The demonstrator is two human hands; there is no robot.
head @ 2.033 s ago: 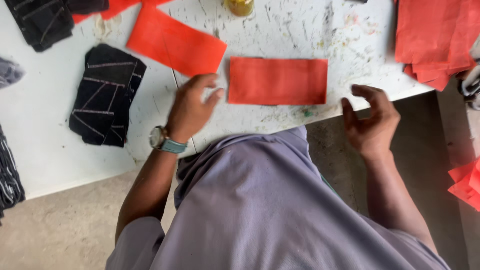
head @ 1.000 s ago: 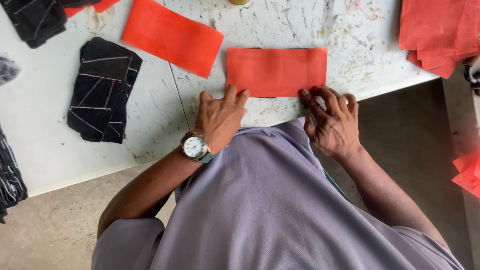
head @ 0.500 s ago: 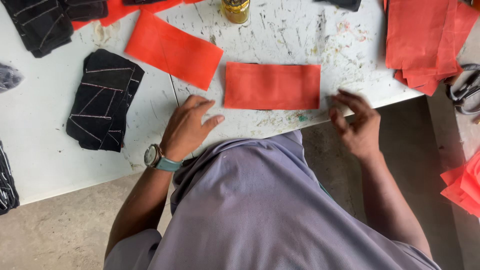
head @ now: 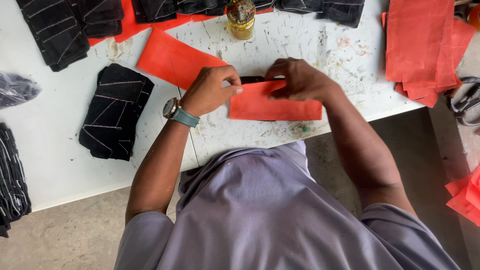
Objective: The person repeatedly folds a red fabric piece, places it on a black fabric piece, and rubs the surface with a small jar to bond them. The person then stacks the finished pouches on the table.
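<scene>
Bright, even daylight, soft and diffuse; source direction unclear, perhaps overhead. White bench point(head: 60, 165) near overexposed, little glare. Shadows faint, short under hands. Focus sharp at centre; slight motion blur on fingers point(head: 235, 90). Mild wide-angle stretch toward edges.

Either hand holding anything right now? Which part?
Both. Left hand and right hand pinch the top edge of the red-orange rectangular sheet, folding it over on the table.

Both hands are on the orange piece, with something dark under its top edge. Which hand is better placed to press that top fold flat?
Right hand, probably: its fingers lie on the orange piece's top edge by the dark strip. Left hand pinches the left end.
</scene>
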